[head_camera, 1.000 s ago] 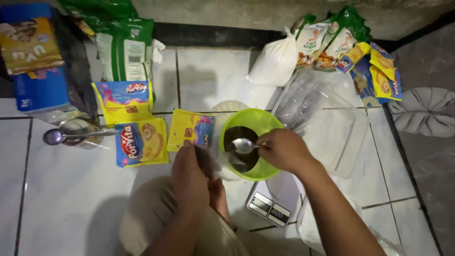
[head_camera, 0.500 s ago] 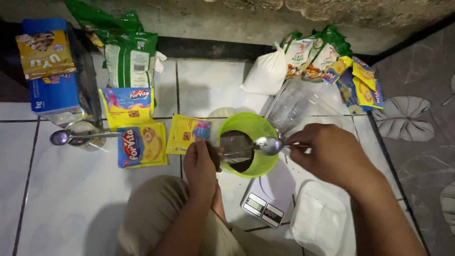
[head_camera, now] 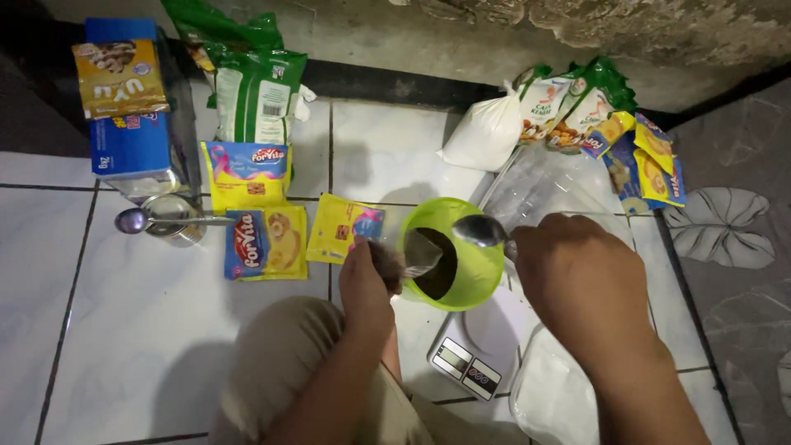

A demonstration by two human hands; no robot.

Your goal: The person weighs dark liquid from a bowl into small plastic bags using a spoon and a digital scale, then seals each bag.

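Green bowl [head_camera: 470, 255] on a white scale [head_camera: 478, 350] on the tiled floor. Left hand [head_camera: 367, 284] pinches a small opened packet [head_camera: 420, 251] over it; right hand [head_camera: 589, 284] grips a spoon [head_camera: 482, 231]. The bowl looks light, rigid plastic, best steadied at its rim.

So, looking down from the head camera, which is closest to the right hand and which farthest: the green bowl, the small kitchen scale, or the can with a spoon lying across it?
Measured from the right hand:
1. Green bowl, just to its left, under the spoon it holds.
2. Kitchen scale, on the tiles below the bowl, a little farther.
3. Can, far left across the tiles, beyond the yellow and blue packets.
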